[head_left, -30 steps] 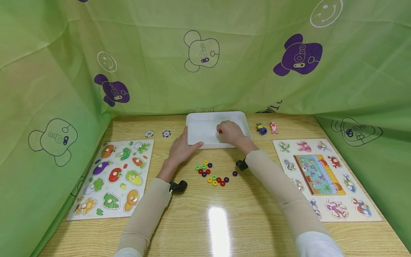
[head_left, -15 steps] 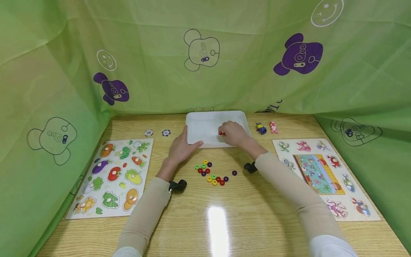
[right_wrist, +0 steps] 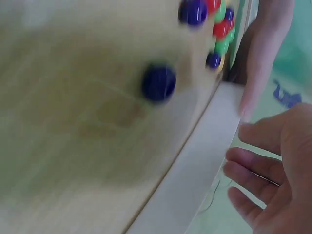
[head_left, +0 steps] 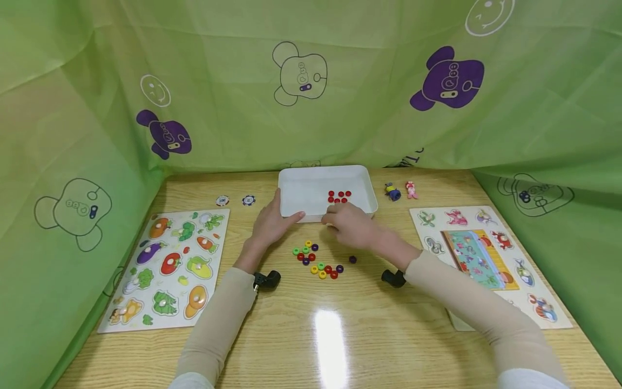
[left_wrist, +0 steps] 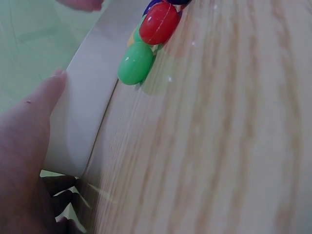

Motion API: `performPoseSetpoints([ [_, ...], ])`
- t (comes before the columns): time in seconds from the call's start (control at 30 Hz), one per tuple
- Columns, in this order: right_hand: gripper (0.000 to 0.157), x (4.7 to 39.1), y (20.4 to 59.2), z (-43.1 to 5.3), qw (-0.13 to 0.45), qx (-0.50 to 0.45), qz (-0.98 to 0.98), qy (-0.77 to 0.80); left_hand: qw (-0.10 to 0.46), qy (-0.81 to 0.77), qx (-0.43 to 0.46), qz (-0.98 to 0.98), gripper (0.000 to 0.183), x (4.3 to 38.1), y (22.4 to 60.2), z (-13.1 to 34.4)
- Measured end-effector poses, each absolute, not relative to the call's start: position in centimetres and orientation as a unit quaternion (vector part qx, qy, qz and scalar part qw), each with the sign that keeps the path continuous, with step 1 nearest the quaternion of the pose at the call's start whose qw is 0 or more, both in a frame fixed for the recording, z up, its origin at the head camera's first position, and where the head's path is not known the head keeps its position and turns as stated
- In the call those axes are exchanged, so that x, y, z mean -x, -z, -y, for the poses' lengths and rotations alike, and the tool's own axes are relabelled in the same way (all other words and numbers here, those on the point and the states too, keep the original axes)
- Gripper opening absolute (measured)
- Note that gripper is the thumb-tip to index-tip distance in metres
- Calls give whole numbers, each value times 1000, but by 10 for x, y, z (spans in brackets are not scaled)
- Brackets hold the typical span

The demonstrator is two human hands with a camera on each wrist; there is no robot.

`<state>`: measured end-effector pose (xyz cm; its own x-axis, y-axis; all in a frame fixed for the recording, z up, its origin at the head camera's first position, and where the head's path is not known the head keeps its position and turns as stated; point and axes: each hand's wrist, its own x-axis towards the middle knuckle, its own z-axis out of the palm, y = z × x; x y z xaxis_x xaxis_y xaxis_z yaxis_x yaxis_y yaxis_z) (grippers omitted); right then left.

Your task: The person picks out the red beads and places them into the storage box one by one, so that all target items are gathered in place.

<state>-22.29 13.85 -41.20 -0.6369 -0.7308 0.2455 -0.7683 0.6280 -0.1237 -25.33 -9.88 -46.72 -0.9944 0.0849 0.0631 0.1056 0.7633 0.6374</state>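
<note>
White tray (head_left: 303,197), red beads (head_left: 341,194) inside

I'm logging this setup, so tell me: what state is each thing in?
White tray: upright, on the table
Red rings in tray: loose cluster
Mixed rings: loose on the table
Lone purple ring: apart from the others
Vegetable board: lying flat
Sea-creature board: flat, partly hidden
Chips: flat, apart
Figurines: apart, posture unclear
Left grip: touching the tray's near left corner
Right grip: relaxed, nothing visibly held
</note>
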Motion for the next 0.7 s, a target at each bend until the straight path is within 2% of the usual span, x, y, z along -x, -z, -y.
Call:
performPoseSetpoints([
  [0.3,16,179,411,-130,-29,-441,892,-98,16,347,51,937,106,252,465,99],
  [0.47,17,169,417,-126,-53,-444,889,-99,14,346,48,937,106,252,463,99],
  [0.7,16,163,423,-125,-56,-440,890,-109,6,346,49,937,108,250,463,99],
])
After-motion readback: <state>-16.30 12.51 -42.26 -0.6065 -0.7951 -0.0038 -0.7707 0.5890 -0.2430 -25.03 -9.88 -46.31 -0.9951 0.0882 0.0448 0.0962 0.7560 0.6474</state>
